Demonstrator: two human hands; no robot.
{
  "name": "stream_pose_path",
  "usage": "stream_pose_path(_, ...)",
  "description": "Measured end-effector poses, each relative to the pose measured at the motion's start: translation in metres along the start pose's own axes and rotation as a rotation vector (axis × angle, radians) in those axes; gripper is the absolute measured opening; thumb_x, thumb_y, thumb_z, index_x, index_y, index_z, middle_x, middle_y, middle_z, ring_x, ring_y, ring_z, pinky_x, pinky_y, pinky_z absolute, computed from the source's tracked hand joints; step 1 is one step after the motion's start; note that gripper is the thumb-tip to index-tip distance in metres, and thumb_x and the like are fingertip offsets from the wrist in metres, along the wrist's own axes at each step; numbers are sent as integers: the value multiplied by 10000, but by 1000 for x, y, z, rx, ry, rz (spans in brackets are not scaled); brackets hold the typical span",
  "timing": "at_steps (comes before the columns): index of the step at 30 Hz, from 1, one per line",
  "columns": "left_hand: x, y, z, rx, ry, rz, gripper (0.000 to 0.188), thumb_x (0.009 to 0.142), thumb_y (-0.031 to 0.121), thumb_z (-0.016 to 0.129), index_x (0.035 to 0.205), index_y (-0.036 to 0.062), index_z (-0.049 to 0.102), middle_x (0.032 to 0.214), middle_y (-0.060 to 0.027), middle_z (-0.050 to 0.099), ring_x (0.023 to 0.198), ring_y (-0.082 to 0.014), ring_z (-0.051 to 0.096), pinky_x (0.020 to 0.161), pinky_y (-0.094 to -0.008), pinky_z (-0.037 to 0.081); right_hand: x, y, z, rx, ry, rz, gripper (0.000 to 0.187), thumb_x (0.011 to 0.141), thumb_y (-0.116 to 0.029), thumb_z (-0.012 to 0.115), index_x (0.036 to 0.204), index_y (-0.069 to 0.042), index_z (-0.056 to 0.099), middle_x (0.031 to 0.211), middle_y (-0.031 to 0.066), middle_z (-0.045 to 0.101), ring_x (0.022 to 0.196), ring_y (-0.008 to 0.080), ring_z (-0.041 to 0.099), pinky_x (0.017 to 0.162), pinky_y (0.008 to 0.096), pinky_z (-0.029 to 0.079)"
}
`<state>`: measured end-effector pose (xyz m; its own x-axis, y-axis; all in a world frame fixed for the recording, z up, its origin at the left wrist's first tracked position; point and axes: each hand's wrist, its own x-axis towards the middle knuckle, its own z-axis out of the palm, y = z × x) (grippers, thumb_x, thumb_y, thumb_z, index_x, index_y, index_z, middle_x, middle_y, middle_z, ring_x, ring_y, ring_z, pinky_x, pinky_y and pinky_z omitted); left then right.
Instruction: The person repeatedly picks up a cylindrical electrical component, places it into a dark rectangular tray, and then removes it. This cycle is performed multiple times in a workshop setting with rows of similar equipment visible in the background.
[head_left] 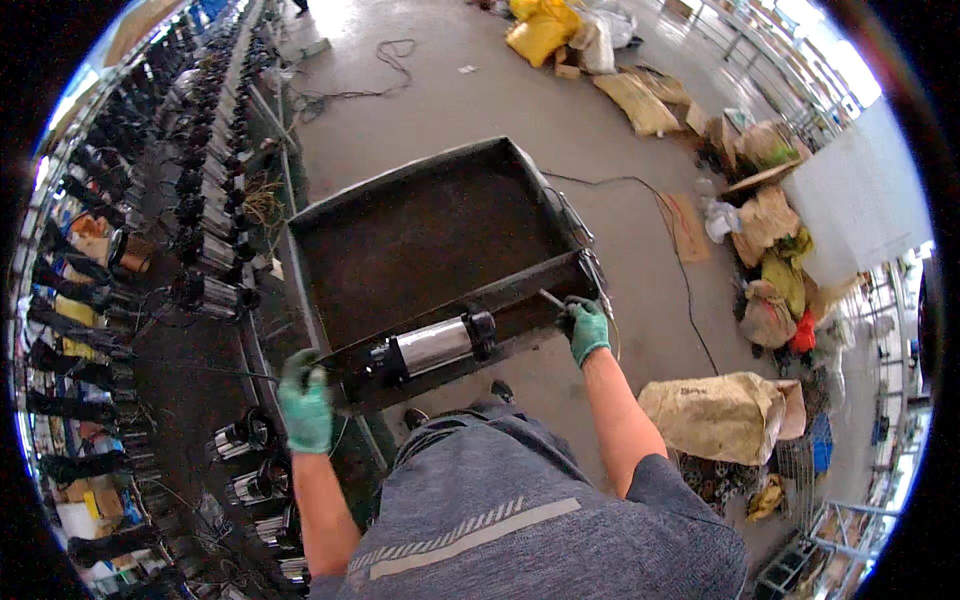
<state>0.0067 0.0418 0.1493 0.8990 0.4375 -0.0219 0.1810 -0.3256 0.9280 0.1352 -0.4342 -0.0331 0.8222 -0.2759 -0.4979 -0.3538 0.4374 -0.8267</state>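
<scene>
In front of me a dark metal tank has a narrow front section. Across that section lies a silver cylindrical motor with black ends, slightly tilted up to the right. My right hand, in a green glove, is at the tank's right front corner, closed around a short grey rod-like tool that points left. My left hand, also gloved in green, hovers by the left front corner, apart from the motor. Its fingers look bent but are blurred, and whether it holds anything is unclear.
Rows of similar silver motors stand along a rack on the left, with several more lower down. A beige sack lies at the right. Further back are piled sacks. A cable trails over the floor.
</scene>
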Motion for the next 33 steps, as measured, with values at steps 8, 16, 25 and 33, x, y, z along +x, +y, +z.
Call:
stream_pose_path(8, -28, 116, -16, -322, -171, 181, 147, 980, 74, 612, 1115, 38, 655, 744, 3, 585, 563, -84, 512, 502, -255, 404, 63, -25, -44, 93, 234, -103, 190, 947, -36, 607, 1126, -69, 661, 986, 89, 696, 752, 226, 689, 670, 363, 607)
stream_pose_path(16, -23, 120, 32, -284, -317, 131, 158, 1006, 102, 615, 1146, 49, 665, 799, 7, 610, 697, -66, 558, 600, -235, 431, 31, -40, -37, -1165, 344, -525, 360, 862, -172, 675, 1200, -49, 681, 1058, 241, 698, 948, 433, 667, 888, 476, 535)
stream_pose_path(25, -23, 112, 41, -186, -358, 177, 211, 986, -19, 596, 1174, 44, 669, 1016, 15, 638, 824, -65, 562, 748, -231, 475, -1, -10, -1, -861, -7, -565, 249, 936, -147, 683, 1163, -46, 709, 976, 142, 732, 850, 235, 693, 805, 369, 556)
stream_pose_path(33, -26, 106, 41, -184, -377, 204, 255, 931, -80, 602, 1155, 28, 659, 990, 10, 617, 880, -71, 549, 824, -224, 467, 29, 25, 61, -1080, -135, -466, 276, 933, -234, 697, 1137, -49, 704, 1109, 218, 703, 1032, 392, 677, 898, 456, 535)
